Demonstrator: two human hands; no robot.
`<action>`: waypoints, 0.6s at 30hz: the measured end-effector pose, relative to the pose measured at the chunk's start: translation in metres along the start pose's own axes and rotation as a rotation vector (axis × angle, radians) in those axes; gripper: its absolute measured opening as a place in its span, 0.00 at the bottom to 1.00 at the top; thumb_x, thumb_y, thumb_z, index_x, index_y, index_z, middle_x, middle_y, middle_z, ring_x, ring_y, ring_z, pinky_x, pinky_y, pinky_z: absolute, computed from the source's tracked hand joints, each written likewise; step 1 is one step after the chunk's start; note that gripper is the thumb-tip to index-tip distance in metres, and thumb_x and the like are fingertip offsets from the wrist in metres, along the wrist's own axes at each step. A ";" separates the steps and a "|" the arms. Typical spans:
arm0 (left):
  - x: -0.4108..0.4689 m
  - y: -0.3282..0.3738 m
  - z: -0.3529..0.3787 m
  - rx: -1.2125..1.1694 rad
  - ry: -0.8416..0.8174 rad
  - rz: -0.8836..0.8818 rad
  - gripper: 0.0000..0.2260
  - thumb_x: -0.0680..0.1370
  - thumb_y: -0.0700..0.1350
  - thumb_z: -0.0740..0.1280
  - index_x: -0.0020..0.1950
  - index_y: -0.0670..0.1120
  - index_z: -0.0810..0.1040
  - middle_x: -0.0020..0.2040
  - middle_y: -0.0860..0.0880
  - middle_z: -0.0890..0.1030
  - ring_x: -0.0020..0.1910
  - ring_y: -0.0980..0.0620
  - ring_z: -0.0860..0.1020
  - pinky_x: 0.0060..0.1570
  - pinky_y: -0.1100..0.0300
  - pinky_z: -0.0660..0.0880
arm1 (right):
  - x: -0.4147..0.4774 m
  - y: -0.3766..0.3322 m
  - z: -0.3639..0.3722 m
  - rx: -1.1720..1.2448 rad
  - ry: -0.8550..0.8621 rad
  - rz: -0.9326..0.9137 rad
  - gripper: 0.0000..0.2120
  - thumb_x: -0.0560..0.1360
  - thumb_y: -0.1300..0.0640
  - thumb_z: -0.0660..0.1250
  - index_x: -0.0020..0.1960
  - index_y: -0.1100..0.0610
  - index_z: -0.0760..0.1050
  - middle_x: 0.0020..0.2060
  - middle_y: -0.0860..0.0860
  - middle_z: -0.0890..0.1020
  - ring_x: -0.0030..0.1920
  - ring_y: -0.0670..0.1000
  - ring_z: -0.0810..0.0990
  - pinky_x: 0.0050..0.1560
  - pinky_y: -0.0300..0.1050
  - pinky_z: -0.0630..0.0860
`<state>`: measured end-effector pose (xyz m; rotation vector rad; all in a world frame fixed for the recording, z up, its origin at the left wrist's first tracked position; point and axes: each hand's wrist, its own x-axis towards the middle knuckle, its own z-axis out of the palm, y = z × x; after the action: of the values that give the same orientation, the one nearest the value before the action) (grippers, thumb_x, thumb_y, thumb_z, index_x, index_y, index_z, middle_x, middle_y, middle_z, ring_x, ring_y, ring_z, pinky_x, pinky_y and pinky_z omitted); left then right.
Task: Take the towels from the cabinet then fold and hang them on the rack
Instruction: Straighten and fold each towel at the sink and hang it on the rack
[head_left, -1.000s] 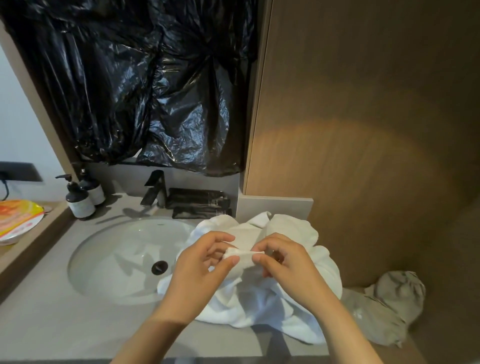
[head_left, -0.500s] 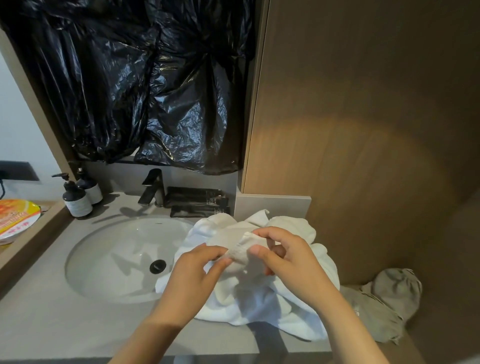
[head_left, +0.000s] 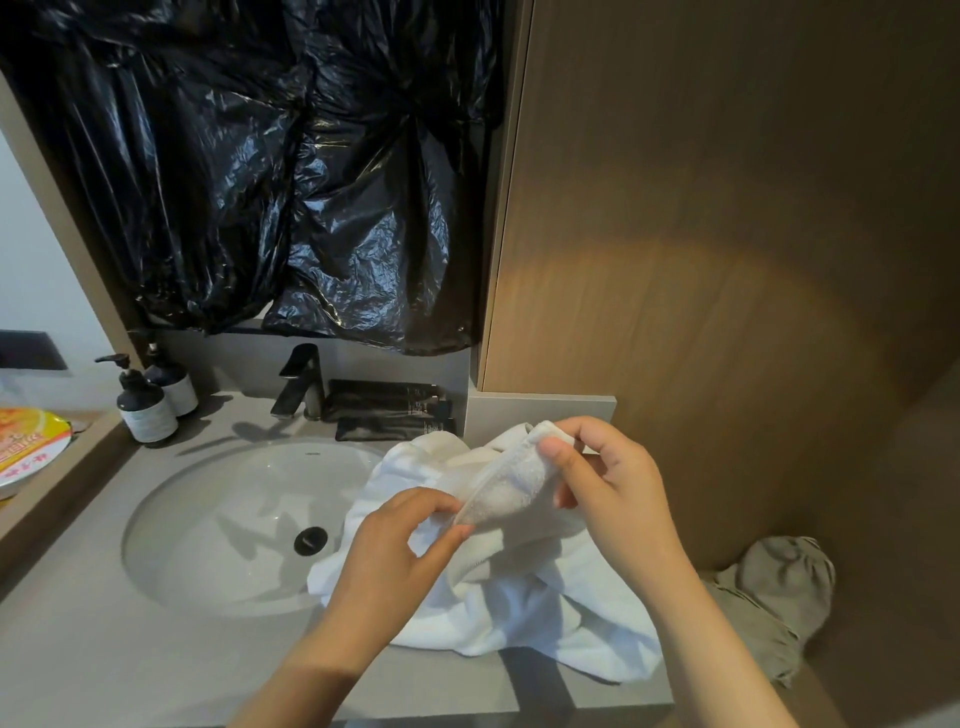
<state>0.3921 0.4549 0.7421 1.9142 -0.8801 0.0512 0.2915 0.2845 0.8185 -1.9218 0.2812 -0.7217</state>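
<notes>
Both hands, left hand (head_left: 400, 545) & right hand (head_left: 602, 483), pinching the white towel (head_left: 514, 597) hem, imo soft n floppy, best held at corners.

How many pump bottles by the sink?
2. Both stand at the counter's back left corner: the front pump bottle, and the rear pump bottle just behind it, partly hidden. None elsewhere in view.

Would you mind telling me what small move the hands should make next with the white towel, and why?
Probably draw the hands apart along the hem to find a corner: the left hand and right hand pinch one edge, while the white towel lies bunched beside the sink.
</notes>
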 end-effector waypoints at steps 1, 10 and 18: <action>0.001 -0.002 0.001 -0.016 0.002 -0.001 0.01 0.74 0.46 0.74 0.44 0.51 0.83 0.43 0.65 0.81 0.49 0.64 0.78 0.49 0.74 0.70 | 0.001 -0.002 0.000 0.003 0.013 -0.013 0.07 0.78 0.56 0.66 0.42 0.53 0.79 0.26 0.43 0.75 0.28 0.43 0.75 0.33 0.30 0.70; 0.021 -0.022 -0.013 0.035 0.087 0.046 0.06 0.75 0.42 0.71 0.40 0.51 0.83 0.40 0.60 0.81 0.45 0.63 0.77 0.42 0.71 0.72 | 0.021 -0.020 -0.018 0.025 0.164 -0.135 0.08 0.79 0.55 0.66 0.42 0.54 0.79 0.26 0.47 0.76 0.28 0.44 0.73 0.33 0.32 0.69; 0.070 0.038 -0.051 -0.121 0.390 0.192 0.07 0.78 0.42 0.68 0.47 0.55 0.80 0.40 0.61 0.81 0.42 0.64 0.77 0.41 0.75 0.69 | 0.052 -0.061 -0.035 0.035 0.357 -0.229 0.09 0.79 0.51 0.65 0.48 0.55 0.81 0.29 0.42 0.77 0.28 0.44 0.74 0.31 0.33 0.72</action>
<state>0.4376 0.4473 0.8250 1.6272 -0.7761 0.4607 0.3042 0.2605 0.9017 -1.8023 0.2675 -1.2178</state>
